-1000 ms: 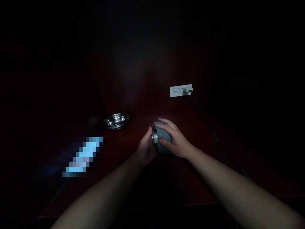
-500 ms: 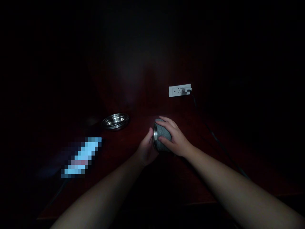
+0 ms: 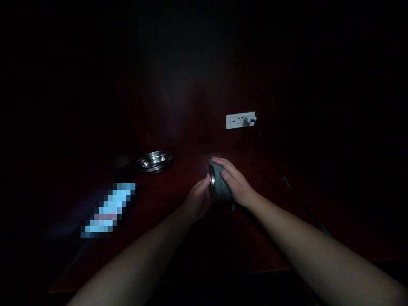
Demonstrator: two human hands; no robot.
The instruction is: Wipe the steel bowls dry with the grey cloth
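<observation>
A shiny metal bowl (image 3: 213,182) is tipped on its side between my two hands, its rim facing left. My left hand (image 3: 198,199) grips it from the left, thumb up against the rim and the other fingers mostly hidden. Over the bowl's right side lies a grey cloth (image 3: 222,186), with a loose end hanging below. My right hand (image 3: 238,186) is closed round the cloth, pressing it to the bowl. Farther left on the dark red table (image 3: 178,178) sit shiny metal bowls (image 3: 155,161) that look stacked; their number I cannot tell.
At the left lies a lit, pixelated screen (image 3: 110,210) with a cable near its lower end. A white wall socket (image 3: 237,120) at the back holds a plug (image 3: 250,120). Its dark cable (image 3: 287,182) runs down along the right side. The surroundings are very dark.
The bowl has turned and shifted slightly right, showing less of its side. My right hand's fingers have drawn closer together over the cloth, and a cloth end now hangs lower.
</observation>
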